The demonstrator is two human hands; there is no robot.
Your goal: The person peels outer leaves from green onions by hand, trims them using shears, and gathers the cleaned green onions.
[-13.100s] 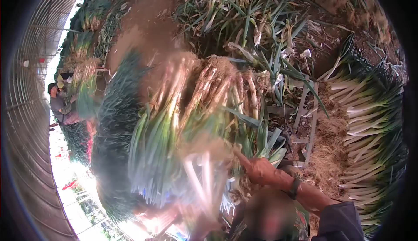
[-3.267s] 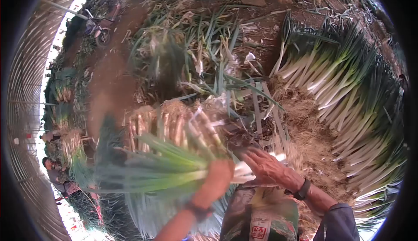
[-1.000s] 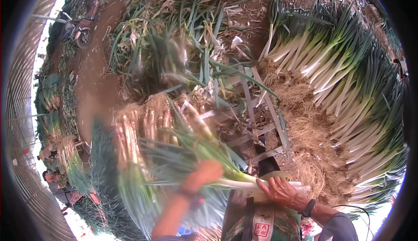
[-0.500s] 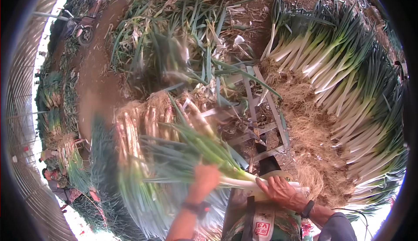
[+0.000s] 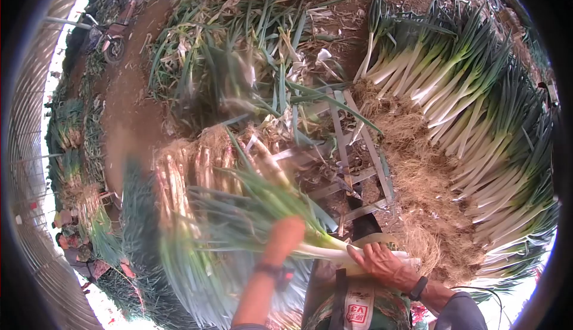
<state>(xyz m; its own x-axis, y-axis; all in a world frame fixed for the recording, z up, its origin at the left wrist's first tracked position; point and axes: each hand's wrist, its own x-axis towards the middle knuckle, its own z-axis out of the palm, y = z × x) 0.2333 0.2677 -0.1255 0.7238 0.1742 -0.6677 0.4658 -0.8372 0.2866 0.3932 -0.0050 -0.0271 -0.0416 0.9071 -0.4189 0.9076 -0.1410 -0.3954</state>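
A few long green onions (image 5: 325,250) lie across my lap, leaves to the left and white stalks to the right. My right hand (image 5: 385,264) is wrapped over the white stalks near their root end, thumb toward the leaves. Farther left, my left hand (image 5: 286,233) is curled on the green leaves; its fingers look blurred. Shaggy roots (image 5: 431,249) show just beyond the right hand. Under the stalks is a dark green cover with a white label (image 5: 359,309) bearing red print.
Untrimmed green onions (image 5: 179,181) lie at left, roots up. A long row of cleaned ones (image 5: 471,127) curves along the right beside piled roots (image 5: 430,175). Ahead stand a slatted frame (image 5: 373,172) and a heap of stripped leaves (image 5: 239,61). A motorcycle (image 5: 114,40) and people are far left.
The view has shifted slightly. My left hand has moved up a little over the leaves. The right hand keeps its place on the stalks.
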